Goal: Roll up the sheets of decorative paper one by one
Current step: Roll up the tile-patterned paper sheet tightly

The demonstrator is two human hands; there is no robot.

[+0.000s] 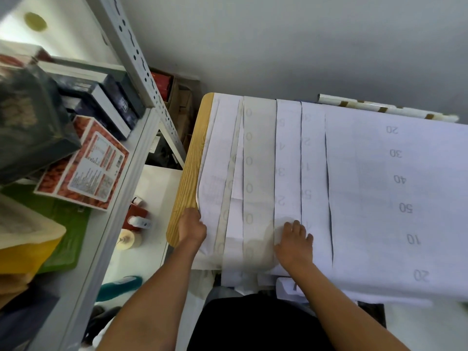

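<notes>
Reaching forward over the near edge of the surface (188, 158), we have both hands on the overlapped sheets of decorative paper (259, 158): our left hand (191, 228) sits at the left rim, fingers curled and seemingly pinching the curved edge of the leftmost sheet (215, 173) where it meets the wood, though we cannot tell exactly how much paper is caught between them; our right hand (295, 240) lies open and flat, fingers spread, pressing down on a middle sheet (287, 148) near its close end. The sheets lie face down, printed numbers showing faintly through, and their long axes run straight away from us toward the wall, so the ends nearest our hands are the ones from which a roll would begin, in our judgement. Some near ends overhang the edge toward our body. The left hand is nearer the outermost sheet; the right is nearer the narrow strips in the middle, while the wide sheet (395, 188) spreads off to our right, beyond either hand. At the far right edge a finished roll (385, 110) with tan bands lies crosswise against the wall. To our left stands a metal shelf (141, 138) bearing boxes (83, 171) and books, and below it a low white ledge with small bottles (136, 221); what fills the cartons beyond we cannot make out.
</notes>
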